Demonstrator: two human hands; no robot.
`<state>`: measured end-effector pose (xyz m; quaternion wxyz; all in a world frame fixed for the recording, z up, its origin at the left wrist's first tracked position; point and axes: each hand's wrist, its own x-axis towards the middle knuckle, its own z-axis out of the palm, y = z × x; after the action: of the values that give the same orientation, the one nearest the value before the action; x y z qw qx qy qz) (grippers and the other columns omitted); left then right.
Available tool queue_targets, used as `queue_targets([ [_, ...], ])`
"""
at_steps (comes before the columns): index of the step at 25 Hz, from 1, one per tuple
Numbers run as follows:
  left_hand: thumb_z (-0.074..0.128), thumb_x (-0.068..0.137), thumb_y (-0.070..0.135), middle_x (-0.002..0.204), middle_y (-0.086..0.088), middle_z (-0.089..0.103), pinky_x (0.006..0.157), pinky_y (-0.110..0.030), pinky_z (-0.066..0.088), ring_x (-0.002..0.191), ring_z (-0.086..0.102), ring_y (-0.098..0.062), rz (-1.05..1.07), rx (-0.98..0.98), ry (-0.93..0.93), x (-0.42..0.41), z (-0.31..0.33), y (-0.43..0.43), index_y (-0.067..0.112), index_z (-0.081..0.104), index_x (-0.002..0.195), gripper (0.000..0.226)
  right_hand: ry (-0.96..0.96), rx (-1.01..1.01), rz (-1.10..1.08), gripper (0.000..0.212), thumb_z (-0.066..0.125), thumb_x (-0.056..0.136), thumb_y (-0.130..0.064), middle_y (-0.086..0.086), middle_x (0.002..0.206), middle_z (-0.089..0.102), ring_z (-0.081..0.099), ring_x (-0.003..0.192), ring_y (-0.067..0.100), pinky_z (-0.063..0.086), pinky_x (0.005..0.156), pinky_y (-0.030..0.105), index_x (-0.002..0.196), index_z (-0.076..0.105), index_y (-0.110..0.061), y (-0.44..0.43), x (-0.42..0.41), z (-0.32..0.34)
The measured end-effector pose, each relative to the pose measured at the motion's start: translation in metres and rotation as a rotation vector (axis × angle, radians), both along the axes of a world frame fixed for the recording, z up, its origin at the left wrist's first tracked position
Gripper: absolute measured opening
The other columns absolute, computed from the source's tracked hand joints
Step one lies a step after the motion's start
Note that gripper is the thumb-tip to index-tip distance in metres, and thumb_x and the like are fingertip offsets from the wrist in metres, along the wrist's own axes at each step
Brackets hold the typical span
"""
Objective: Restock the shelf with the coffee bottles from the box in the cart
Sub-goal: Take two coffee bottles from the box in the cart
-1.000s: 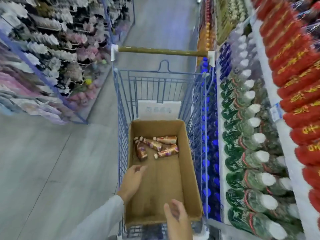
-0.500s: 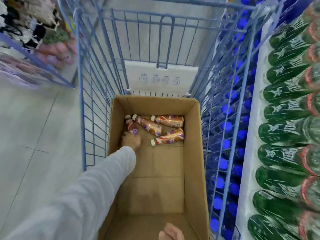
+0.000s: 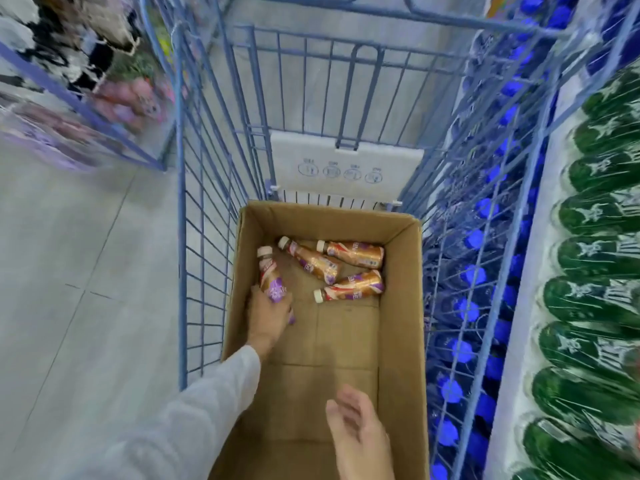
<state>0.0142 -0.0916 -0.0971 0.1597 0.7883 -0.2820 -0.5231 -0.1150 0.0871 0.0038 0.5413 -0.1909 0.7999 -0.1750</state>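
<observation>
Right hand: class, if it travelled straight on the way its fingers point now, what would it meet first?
Probably the bare floor of the cardboard box. The right hand hovers open, fingers aimed up the box; further along lies the nearest loose coffee bottle. Depth is unclear.

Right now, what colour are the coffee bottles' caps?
White, clearest in the head view on the coffee bottles in the box.

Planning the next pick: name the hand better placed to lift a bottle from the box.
Left. The left hand is already closed around the nearest bottle; the right hand hovers open at the box's near end.
</observation>
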Motion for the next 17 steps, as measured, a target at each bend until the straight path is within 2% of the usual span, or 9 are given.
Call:
queue_targets([
  [1,0.075,0.087,0.018,0.104,-0.012,0.067,0.059,-0.025,0.058,0.077,0.068,-0.018,0.002,-0.038,0.046,0.007,0.022,0.014,0.02,0.053,0.111,0.033,-0.005,-0.02,-0.008,0.025,0.071,0.094,-0.028,-0.012,0.12,0.069,0.065,0.097,-0.006,0.047,0.084,0.009,0.114,0.062,-0.04,-0.031,-0.008,-0.002],
  [3,0.08,0.084,0.027,0.104,0.001,0.068,0.062,-0.016,0.055,0.083,0.069,-0.008,-0.09,-0.07,0.076,0.02,0.06,0.041,0.029,0.054,0.115,0.04,0.059,-0.085,0.158,0.033,0.064,0.098,-0.033,-0.011,0.123,0.063,0.061,0.115,0.01,0.049,0.098,0.027,0.13,0.057,-0.03,-0.097,-0.023,-0.013],
  [5,0.083,0.081,0.038,0.108,0.01,0.066,0.065,-0.015,0.055,0.091,0.068,-0.006,-0.158,-0.054,0.106,0.032,0.094,0.066,0.038,0.052,0.123,0.052,0.179,-0.113,0.294,0.033,0.063,0.097,-0.028,-0.001,0.117,0.062,0.06,0.118,0.024,0.049,0.1,0.039,0.128,0.057,-0.02,-0.161,-0.029,-0.043],
  [8,0.084,0.073,0.048,0.111,0.022,0.059,0.066,-0.014,0.054,0.098,0.064,-0.008,-0.134,0.044,0.109,0.045,0.128,0.089,0.051,0.045,0.118,0.06,0.291,-0.065,0.55,0.049,0.063,0.095,-0.032,0.015,0.138,0.056,0.051,0.13,0.035,0.041,0.111,0.046,0.138,0.051,-0.011,-0.234,-0.026,-0.1],
  [10,0.082,0.06,0.056,0.112,0.023,0.058,0.06,-0.01,0.051,0.098,0.062,-0.007,-0.063,0.085,0.105,0.052,0.14,0.098,0.047,0.043,0.122,0.073,0.298,0.043,0.653,0.065,0.061,0.094,-0.046,0.017,0.146,0.048,0.045,0.136,0.037,0.037,0.115,0.048,0.145,0.043,-0.009,-0.257,-0.02,-0.134],
  [12,0.08,0.052,0.057,0.109,0.023,0.057,0.058,-0.009,0.049,0.096,0.061,-0.007,0.005,0.101,0.083,0.058,0.148,0.103,0.041,0.039,0.126,0.086,0.326,0.118,0.718,0.077,0.061,0.093,-0.048,0.017,0.154,0.036,0.036,0.142,0.038,0.033,0.115,0.05,0.152,0.033,-0.008,-0.259,-0.013,-0.16],
  [13,0.08,0.051,0.055,0.109,0.021,0.057,0.063,-0.012,0.051,0.095,0.061,-0.008,0.028,0.103,0.069,0.062,0.149,0.104,0.038,0.039,0.127,0.088,0.369,0.118,0.755,0.079,0.063,0.092,-0.045,0.017,0.156,0.031,0.033,0.142,0.038,0.032,0.115,0.051,0.154,0.03,-0.007,-0.256,-0.01,-0.17],
  [15,0.081,0.05,0.051,0.109,0.014,0.059,0.082,-0.031,0.058,0.097,0.061,-0.012,0.052,0.11,0.04,0.067,0.145,0.105,0.034,0.041,0.128,0.089,0.398,0.114,0.798,0.084,0.069,0.088,-0.044,0.018,0.156,0.023,0.029,0.142,0.041,0.03,0.116,0.049,0.154,0.03,-0.009,-0.247,-0.005,-0.183],
  [17,0.08,0.051,0.05,0.109,0.012,0.059,0.089,-0.038,0.056,0.097,0.061,-0.015,0.052,0.111,0.018,0.069,0.142,0.104,0.031,0.041,0.128,0.089,0.286,0.127,0.748,0.085,0.074,0.084,-0.041,0.016,0.157,0.019,0.029,0.143,0.041,0.028,0.118,0.047,0.152,0.032,-0.013,-0.237,-0.003,-0.188],
])
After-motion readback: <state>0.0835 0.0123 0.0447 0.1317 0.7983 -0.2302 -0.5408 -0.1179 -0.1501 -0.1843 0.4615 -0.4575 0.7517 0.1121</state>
